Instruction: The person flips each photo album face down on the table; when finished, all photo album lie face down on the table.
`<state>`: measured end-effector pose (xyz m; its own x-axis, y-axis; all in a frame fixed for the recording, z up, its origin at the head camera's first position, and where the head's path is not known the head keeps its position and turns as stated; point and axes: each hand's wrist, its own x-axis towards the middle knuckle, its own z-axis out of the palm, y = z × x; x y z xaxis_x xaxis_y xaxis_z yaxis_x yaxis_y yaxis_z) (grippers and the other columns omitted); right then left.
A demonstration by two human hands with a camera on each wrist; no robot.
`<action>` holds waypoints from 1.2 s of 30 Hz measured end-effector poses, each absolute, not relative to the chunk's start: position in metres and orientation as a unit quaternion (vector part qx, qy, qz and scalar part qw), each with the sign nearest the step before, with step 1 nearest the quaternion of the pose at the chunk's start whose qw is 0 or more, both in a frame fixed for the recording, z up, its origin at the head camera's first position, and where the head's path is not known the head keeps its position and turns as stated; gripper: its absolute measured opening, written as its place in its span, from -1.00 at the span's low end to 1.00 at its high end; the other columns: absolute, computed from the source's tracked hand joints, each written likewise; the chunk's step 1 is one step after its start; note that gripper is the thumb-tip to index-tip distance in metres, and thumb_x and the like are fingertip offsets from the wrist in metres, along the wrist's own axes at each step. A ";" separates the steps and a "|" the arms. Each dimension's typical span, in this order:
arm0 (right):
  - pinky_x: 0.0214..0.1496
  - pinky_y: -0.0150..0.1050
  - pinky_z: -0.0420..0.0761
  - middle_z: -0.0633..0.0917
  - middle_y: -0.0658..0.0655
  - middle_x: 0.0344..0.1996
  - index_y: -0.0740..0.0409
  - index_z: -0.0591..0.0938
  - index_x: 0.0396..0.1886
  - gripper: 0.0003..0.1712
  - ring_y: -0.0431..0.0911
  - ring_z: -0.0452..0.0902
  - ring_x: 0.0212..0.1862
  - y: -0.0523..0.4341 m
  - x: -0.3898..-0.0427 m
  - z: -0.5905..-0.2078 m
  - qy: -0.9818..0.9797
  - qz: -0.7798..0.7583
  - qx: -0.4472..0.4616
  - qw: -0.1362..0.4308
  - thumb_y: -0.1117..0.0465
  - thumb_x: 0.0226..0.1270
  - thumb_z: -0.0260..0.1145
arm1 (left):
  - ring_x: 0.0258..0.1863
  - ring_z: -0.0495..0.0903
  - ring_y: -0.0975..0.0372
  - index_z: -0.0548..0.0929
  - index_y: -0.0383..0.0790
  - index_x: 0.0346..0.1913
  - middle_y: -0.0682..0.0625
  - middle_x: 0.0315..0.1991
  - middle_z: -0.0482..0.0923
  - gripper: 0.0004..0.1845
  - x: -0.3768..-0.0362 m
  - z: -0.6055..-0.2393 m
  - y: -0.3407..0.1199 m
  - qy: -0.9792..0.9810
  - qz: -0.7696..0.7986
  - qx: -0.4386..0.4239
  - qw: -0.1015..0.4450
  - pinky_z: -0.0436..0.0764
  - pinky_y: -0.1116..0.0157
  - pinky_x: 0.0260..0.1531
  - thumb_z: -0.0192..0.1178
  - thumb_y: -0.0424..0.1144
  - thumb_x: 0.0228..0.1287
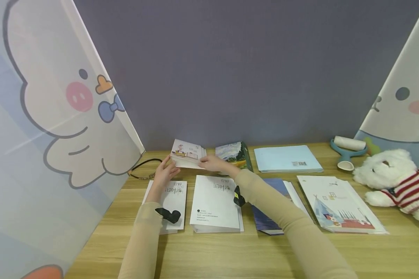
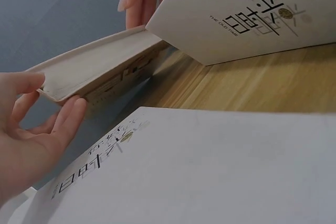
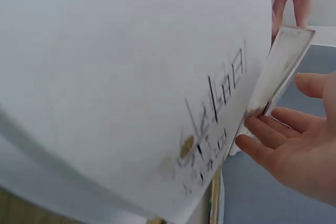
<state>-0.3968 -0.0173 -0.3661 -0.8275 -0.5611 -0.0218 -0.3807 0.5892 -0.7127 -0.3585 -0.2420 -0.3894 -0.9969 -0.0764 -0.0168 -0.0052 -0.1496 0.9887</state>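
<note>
A white-covered book [image 1: 186, 153] with a cartoon picture is held at the back left of the table. At its left corner my left hand [image 1: 164, 174] pinches it, the thumb by the page edge and the fingers [image 2: 71, 116] against the cover below. My right hand [image 1: 214, 163] touches the other end. In the right wrist view its extended fingers [image 3: 273, 132] lie against the book, and the thumb stands apart. Below my hands are two white books with dark lettering, one at the left [image 1: 174, 201] and one in the middle [image 1: 216, 205].
Further right lie a landscape-covered book [image 1: 230, 152], a light blue book [image 1: 283, 157], a dark blue book [image 1: 270, 223] and a white book with a tent picture [image 1: 335, 205]. A teal-handled lint roller [image 1: 349, 144], a teddy bear [image 1: 387, 166] and a dark cord loop [image 1: 139, 177] sit near the sides.
</note>
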 end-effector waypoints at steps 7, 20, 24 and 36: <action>0.32 -0.09 0.37 0.33 0.26 0.34 0.25 0.20 0.41 -0.33 0.09 0.28 0.34 -0.025 -0.396 -0.374 0.870 -0.368 -0.292 0.147 0.06 0.42 0.07 | -0.22 0.55 0.42 0.09 -0.19 0.46 -0.18 0.41 0.14 -0.41 -0.356 -0.386 -0.239 -0.643 -0.765 0.018 0.029 0.31 0.15 0.32 -0.03 -0.36 0.42; 0.23 -0.14 0.48 0.50 0.25 0.21 0.29 0.44 0.25 -0.44 0.07 0.42 0.24 -0.045 -0.392 -0.365 0.853 -0.442 -0.273 0.050 0.04 0.38 0.16 | -0.09 0.56 0.46 0.17 -0.24 0.43 -0.15 0.37 0.23 -0.46 -0.354 -0.385 -0.236 -0.652 -0.756 -0.054 0.025 0.33 0.19 0.31 -0.04 -0.29 0.44; 0.12 -0.19 0.57 0.55 0.27 0.13 0.29 0.37 0.29 -0.35 0.07 0.50 0.15 -0.047 -0.391 -0.363 0.840 -0.480 -0.252 0.025 0.05 0.31 0.25 | -0.02 0.51 0.46 0.12 -0.23 0.44 -0.14 0.44 0.08 -0.45 -0.355 -0.386 -0.236 -0.658 -0.747 -0.085 0.027 0.34 0.18 0.30 -0.08 -0.30 0.46; 0.12 -0.10 0.56 0.47 0.28 0.21 0.17 0.09 0.45 -0.15 0.11 0.47 0.17 -0.048 -0.387 -0.355 0.848 -0.466 -0.252 0.010 0.00 0.31 0.25 | 0.20 0.40 0.26 0.16 -0.22 0.43 -0.14 0.41 0.13 -0.46 -0.354 -0.387 -0.236 -0.680 -0.727 -0.091 0.014 0.34 0.15 0.30 -0.08 -0.18 0.47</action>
<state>-0.3869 -0.0483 -0.3552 -0.8732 -0.4367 0.2166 -0.4171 0.4395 -0.7955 -0.3538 -0.2357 -0.3871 -0.9831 0.1025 0.1516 0.1444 -0.0742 0.9867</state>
